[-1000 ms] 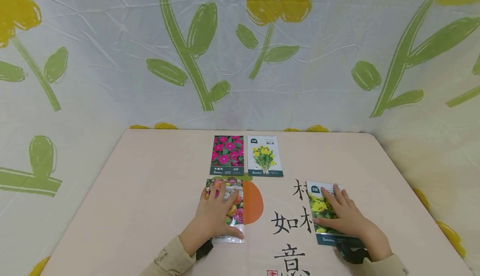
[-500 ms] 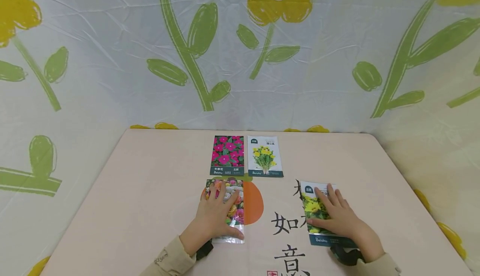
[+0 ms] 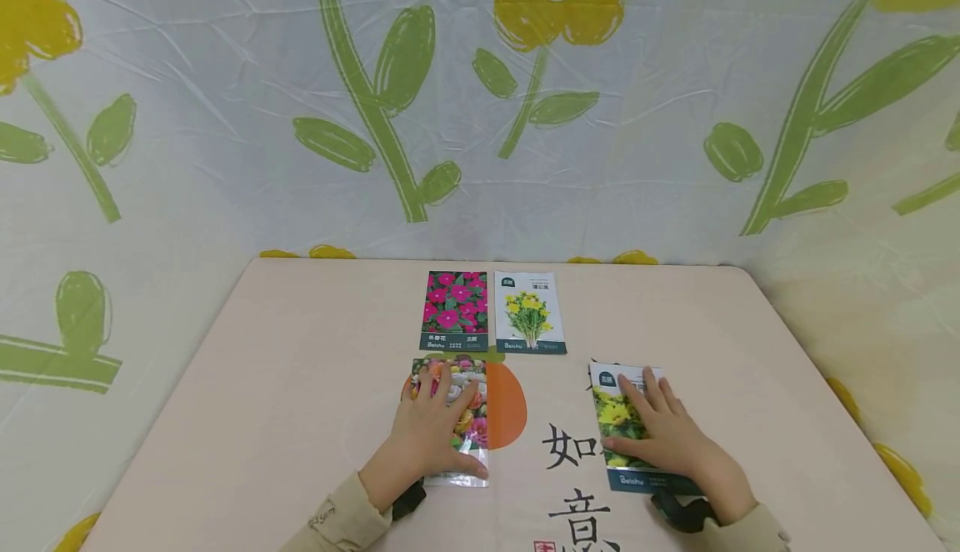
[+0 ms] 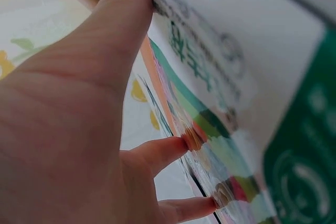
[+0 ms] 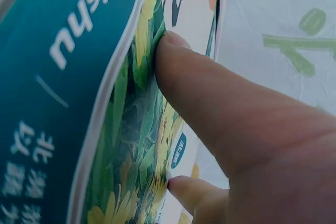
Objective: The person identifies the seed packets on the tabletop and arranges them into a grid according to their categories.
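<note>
My left hand (image 3: 426, 431) rests with spread, straight fingers on a seed packet printed with mixed coloured blooms (image 3: 476, 427). In the left wrist view its fingertips (image 4: 176, 146) touch the packet's glossy front (image 4: 220, 124). Over to the right, my right hand (image 3: 671, 435) lies spread on a seed packet with yellow flowers (image 3: 617, 419) and a dark green bottom band. The right wrist view has the thumb (image 5: 194, 82) pressing flat on that packet (image 5: 126, 119). Neither hand curls round its packet.
Behind the left packet lies a seed packet with pink flowers (image 3: 455, 310). Beside it is a white one with a yellow-flowered bunch (image 3: 529, 312). The pale pink table (image 3: 300, 385) bears an orange circle (image 3: 510, 406) and black characters (image 3: 577, 444). A flower-printed cloth (image 3: 615, 177) stands behind.
My right hand has slid leftward along the table with the yellow-flower packet under it, covering more of the printed characters. The left hand and its packet have stayed in place.
</note>
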Available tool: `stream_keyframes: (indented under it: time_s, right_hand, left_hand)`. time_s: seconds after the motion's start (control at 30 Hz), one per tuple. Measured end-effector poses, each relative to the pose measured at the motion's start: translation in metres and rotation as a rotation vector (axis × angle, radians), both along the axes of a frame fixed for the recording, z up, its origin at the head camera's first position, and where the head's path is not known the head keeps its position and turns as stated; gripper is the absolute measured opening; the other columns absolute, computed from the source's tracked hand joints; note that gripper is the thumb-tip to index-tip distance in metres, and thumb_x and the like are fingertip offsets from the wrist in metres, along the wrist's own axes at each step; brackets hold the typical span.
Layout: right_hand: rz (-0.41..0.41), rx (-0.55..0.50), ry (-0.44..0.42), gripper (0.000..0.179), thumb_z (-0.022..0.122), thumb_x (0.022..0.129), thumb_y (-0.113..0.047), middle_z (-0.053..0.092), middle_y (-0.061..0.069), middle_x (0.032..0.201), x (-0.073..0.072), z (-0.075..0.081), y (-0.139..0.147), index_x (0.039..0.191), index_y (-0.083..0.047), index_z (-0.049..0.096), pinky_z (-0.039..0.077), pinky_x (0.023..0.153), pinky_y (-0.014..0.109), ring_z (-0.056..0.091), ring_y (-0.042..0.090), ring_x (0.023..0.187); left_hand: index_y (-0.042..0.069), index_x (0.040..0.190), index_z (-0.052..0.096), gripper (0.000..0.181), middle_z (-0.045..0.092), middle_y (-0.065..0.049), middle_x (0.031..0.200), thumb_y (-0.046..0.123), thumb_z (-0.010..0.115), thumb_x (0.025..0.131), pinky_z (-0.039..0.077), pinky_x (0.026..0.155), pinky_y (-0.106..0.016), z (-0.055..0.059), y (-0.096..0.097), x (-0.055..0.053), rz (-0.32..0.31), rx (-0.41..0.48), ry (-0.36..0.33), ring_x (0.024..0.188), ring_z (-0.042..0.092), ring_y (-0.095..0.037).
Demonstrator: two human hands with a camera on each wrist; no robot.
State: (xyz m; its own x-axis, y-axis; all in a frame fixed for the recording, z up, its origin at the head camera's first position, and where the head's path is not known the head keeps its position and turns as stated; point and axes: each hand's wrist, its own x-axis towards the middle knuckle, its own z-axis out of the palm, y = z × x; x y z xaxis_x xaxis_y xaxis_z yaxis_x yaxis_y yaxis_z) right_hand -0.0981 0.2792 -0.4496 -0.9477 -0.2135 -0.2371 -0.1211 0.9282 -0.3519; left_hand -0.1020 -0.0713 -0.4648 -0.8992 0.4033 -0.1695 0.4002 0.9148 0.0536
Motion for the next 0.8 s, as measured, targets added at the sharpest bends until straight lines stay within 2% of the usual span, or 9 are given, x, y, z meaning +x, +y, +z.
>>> stream_keyframes:
  time_s: [0.8]
  right_hand:
    - [0.017, -0.005, -0.008, 0.106, 0.071, 0.079, -0.064, 0.004, 0.036, 0.158, 0.004, 0.002, -0.023, 0.155, -0.004, 0.029, 0.019, 0.099, 0.080, 0.003, 0.061, 0.141]
  left_hand:
    - [0.030, 0.156, 0.033, 0.120, 0.023, -0.021, 0.160, 0.092, 0.060, 0.057, 0.035, 0.104, -0.067, -0.002, 0.000, -0.002, 0.002, 0.017, -0.007, 0.142, 0.024, -0.050]
